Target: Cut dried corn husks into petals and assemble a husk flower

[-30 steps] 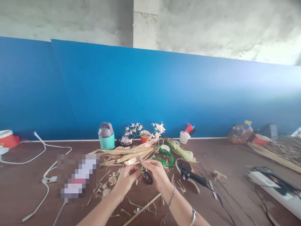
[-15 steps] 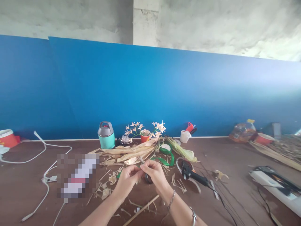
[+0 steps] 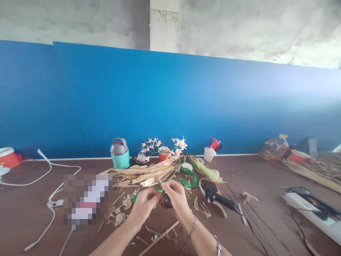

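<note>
Over the middle of the table, my left hand (image 3: 145, 203) and my right hand (image 3: 176, 197) work close together, thumbs and forefingers pinched. A thin pale strip (image 3: 159, 180) sticks up from the fingertips of my right hand. What my left fingertips pinch is too small to make out. Green ribbon (image 3: 135, 196) shows behind my left hand, near its fingers. Just past the hands lie dried corn husks (image 3: 145, 175). A dark round object (image 3: 167, 201) sits between the hands, partly hidden.
Behind the husks stand pale flowers (image 3: 181, 143) in a red cup (image 3: 163, 154) and a teal flask (image 3: 119, 154). To the right lie a ribbon roll (image 3: 187, 166), a corded black glue gun (image 3: 221, 200) and a greenish husk bundle (image 3: 206, 170). Scraps and a stick (image 3: 160, 237) lie nearer.
My fingertips have parted slightly, and more green ribbon shows behind my left fingers. Both hands stay in nearly the same place, still pinched.
</note>
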A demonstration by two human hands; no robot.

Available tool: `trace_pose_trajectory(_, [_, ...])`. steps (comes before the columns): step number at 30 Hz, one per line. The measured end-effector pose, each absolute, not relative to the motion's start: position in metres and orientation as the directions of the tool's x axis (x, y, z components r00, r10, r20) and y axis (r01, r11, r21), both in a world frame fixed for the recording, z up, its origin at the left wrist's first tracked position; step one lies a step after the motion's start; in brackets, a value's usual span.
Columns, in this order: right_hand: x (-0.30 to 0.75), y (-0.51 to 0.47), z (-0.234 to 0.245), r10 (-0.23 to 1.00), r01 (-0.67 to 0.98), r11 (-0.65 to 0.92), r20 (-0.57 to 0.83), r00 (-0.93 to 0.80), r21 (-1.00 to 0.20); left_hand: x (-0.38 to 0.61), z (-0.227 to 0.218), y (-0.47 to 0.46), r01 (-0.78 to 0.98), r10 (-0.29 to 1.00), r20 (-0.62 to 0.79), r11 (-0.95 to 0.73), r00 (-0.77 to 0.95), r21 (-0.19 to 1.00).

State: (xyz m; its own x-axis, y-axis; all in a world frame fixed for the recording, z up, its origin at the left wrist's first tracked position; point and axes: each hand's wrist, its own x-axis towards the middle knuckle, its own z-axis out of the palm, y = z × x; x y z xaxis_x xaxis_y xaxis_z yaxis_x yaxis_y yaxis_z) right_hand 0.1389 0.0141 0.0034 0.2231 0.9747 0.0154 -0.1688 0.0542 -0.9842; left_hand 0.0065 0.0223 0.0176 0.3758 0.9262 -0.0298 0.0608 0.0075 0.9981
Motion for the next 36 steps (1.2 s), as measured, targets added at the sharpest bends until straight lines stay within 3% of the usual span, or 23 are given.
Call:
trace_pose_trajectory(8, [0.147,0.009,0.014,0.995,-0.096,0.037,0.028,0.095,-0.995,0.007,0.021,0.018,0.072,0.935,-0.039,0.014,0.352,0.997])
trace_pose_trajectory(14, [0.145,0.012,0.007,0.968,-0.032,0.091,0.081,0.237,-0.995,0.008,0.016,0.021,0.139,0.943,0.003,-0.053,0.334,0.989])
trace_pose_trajectory(20, [0.151,0.014,0.014,0.953,0.244,0.064,0.132,0.272,-0.968,0.007,0.007,0.024,0.157,0.929,0.088,-0.154,0.359,0.976])
trace_pose_trajectory(24, [0.195,0.010,0.037,0.941,0.561,-0.002,0.188,0.280,-0.828,0.005,0.006,0.026,0.166,0.948,0.031,-0.088,0.317,0.982])
trace_pose_trajectory(27, [0.242,-0.005,0.047,0.912,0.746,-0.167,0.188,0.366,-0.645,0.005,0.009,0.025,0.140,0.959,-0.009,-0.032,0.285,0.990])
trace_pose_trajectory(31, [0.283,-0.027,0.037,0.871,0.841,-0.428,0.098,0.482,-0.332,0.006,0.015,0.021,0.122,0.969,-0.041,0.011,0.242,0.992])
trace_pose_trajectory(33, [0.291,-0.033,0.027,0.868,0.852,-0.453,0.087,0.488,-0.263,0.006,0.017,0.020,0.115,0.972,-0.040,0.014,0.233,0.993])
trace_pose_trajectory(36, [0.298,-0.036,0.017,0.879,0.871,-0.422,0.123,0.462,-0.251,0.005,0.017,0.020,0.113,0.973,-0.040,0.015,0.226,0.993])
